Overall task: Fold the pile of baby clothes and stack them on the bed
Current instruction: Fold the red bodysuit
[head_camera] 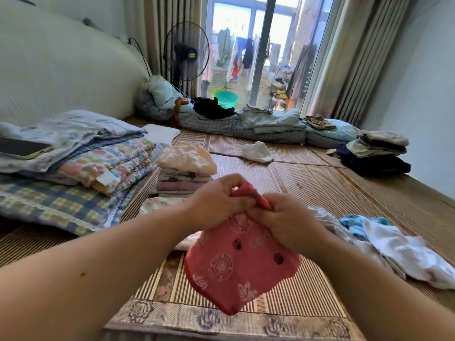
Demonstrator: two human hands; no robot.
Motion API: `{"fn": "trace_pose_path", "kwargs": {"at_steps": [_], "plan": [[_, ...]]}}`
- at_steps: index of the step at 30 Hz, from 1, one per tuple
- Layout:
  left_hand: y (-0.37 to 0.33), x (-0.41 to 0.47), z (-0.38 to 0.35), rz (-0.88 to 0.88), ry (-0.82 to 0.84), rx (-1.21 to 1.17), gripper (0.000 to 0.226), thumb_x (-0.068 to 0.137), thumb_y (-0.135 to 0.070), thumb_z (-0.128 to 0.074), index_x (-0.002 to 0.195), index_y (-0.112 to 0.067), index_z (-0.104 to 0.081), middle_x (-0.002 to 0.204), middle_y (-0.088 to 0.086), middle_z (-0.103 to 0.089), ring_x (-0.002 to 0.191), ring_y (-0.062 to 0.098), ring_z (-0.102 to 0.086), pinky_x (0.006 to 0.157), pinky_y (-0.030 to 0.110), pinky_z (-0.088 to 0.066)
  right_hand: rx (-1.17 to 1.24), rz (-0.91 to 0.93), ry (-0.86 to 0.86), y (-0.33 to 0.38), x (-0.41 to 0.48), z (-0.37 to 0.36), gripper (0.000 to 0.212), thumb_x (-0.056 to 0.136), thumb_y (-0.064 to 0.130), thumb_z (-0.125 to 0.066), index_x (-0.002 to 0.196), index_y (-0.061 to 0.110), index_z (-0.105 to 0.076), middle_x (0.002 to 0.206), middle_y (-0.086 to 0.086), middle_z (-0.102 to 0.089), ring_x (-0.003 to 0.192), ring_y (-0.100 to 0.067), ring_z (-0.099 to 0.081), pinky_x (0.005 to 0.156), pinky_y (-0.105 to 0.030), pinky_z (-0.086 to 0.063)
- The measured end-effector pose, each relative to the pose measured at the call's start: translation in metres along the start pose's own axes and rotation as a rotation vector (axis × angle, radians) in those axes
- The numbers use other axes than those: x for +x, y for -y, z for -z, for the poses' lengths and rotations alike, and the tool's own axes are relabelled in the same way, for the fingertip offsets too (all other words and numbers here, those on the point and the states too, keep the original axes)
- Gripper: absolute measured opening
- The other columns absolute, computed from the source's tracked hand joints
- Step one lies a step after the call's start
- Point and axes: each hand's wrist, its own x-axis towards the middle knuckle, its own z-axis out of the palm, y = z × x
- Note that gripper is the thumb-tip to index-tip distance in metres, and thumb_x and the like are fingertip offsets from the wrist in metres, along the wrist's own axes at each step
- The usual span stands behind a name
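Observation:
A red patterned baby garment (236, 264) hangs in the air above the bamboo mat (320, 188) of the bed. My left hand (219, 198) and my right hand (285, 217) are close together at its top edge, both pinching the fabric with curled fingers. A stack of folded baby clothes (184, 168) stands just behind my left hand. To my right lies a loose pile of unfolded clothes (394, 244) in white and light blue. A pale floral piece (162, 201) lies flat under my left forearm.
Folded quilts and a checked pillow (73, 163) with a phone (22, 146) on top sit at the left. A white item (257, 151) lies mid-mat. A dark folded stack (376, 153) stands at the right; bedding lines the far edge before the window.

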Motion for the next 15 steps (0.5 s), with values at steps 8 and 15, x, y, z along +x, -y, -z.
{"fn": "trace_pose_path", "kwargs": {"at_steps": [8,15], "plan": [[0.069,-0.052,0.040,0.392,0.220,-0.207,0.031,0.068,-0.014,-0.074,0.096,-0.004,-0.066,0.092,0.010,-0.072,0.090,0.028,-0.067,0.093,0.046,-0.048,0.227,-0.014,-0.017,0.033,0.023,0.012,0.024,0.095,0.028,-0.056,0.089,0.007,-0.066,0.076,-0.021,-0.068,0.060,-0.021,-0.060,0.061,-0.037,-0.049],[0.091,-0.061,0.058,0.399,-0.253,-0.838,0.025,0.095,-0.014,-0.045,0.116,-0.002,-0.052,0.082,0.016,-0.070,0.070,0.025,-0.069,0.065,0.038,-0.057,0.440,-0.173,-0.006,0.025,0.053,-0.025,0.023,0.099,0.027,-0.049,0.095,0.013,-0.067,0.082,-0.013,-0.074,0.070,-0.026,-0.070,0.068,-0.039,-0.058]]}}
